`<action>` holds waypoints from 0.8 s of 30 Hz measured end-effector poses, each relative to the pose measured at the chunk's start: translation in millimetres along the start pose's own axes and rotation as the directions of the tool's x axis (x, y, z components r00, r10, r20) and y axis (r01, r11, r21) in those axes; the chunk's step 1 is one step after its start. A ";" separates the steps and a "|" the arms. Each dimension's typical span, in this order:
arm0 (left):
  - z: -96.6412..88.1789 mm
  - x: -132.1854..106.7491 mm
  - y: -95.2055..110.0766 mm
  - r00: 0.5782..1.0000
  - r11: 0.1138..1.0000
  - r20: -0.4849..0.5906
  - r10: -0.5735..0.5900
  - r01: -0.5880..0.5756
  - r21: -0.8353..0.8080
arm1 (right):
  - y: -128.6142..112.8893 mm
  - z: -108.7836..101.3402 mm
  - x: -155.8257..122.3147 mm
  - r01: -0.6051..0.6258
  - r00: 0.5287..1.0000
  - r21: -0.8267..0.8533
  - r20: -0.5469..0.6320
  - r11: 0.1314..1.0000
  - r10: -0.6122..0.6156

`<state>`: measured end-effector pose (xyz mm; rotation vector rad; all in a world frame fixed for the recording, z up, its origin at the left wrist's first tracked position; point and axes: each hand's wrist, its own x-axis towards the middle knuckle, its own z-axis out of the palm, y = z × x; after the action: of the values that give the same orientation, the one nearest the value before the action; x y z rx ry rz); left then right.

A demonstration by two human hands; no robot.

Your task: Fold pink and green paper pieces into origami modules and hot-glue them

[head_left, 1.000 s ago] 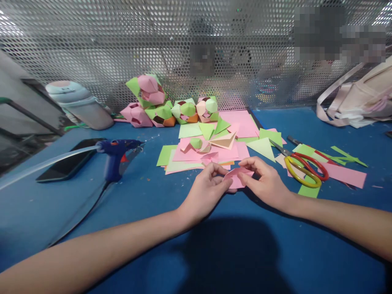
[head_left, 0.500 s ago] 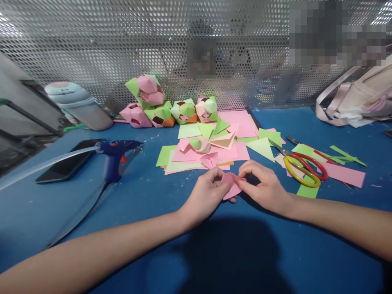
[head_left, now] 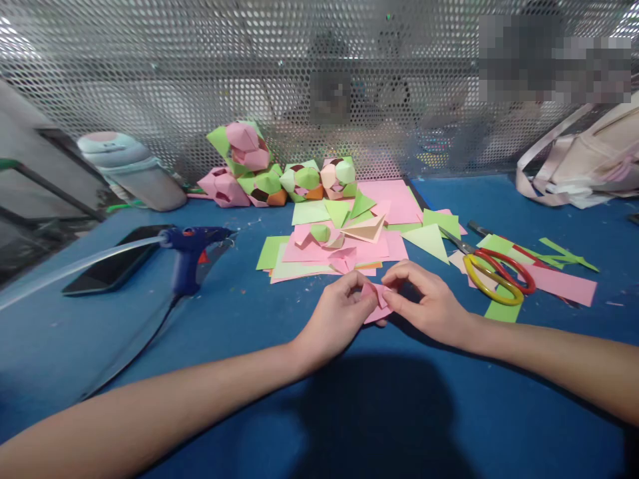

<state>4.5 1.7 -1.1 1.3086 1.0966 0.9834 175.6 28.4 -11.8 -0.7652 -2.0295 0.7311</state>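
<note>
The left hand (head_left: 338, 310) pinches a small folded piece of pink paper (head_left: 375, 314) between thumb and fingers, and the right hand (head_left: 426, 303) pinches the same piece at its other edge, thumb against curled fingers. The paper sits between the two hands, in front of the person, above the blue bench (head_left: 249, 346). Just beyond it, another folded pink piece (head_left: 343, 261) lies at the near edge of a stack of pink, green and orange sheets (head_left: 359, 247), with green and peach folded pieces on top. To the right, scissors (head_left: 471, 253) with yellow and red handles rest across paper scraps (head_left: 566, 283). On the left stands a blue glue gun (head_left: 186, 266), its clear stick passing over a dark phone (head_left: 114, 266). Farther back, five paper shapes (head_left: 302, 181) are grouped, one on top of the others, near a bottle (head_left: 144, 183) and a perforated metal panel (head_left: 174, 86); a pale bag (head_left: 589, 156) is at the far right
</note>
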 end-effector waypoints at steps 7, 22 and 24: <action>-2.9 -1.5 1.2 0.998 0.998 -0.052 0.036 -0.034 0.051 | -2.3 -1.1 1.9 -0.072 0.997 -0.005 0.038 0.997 0.072; -1.3 -4.0 0.4 0.996 0.995 -0.038 0.082 -0.079 0.067 | 1.2 -1.0 1.9 -0.045 0.999 -0.012 0.010 0.999 0.045; -2.5 -3.8 -0.6 0.992 0.983 -0.050 0.118 -0.109 0.147 | 1.2 -0.8 2.5 -0.041 0.999 -0.008 0.006 0.999 0.041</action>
<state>1.1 -1.5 -1.4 1.4804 1.1656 1.0481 175.5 31.2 -11.0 -0.8125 -2.0290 0.7498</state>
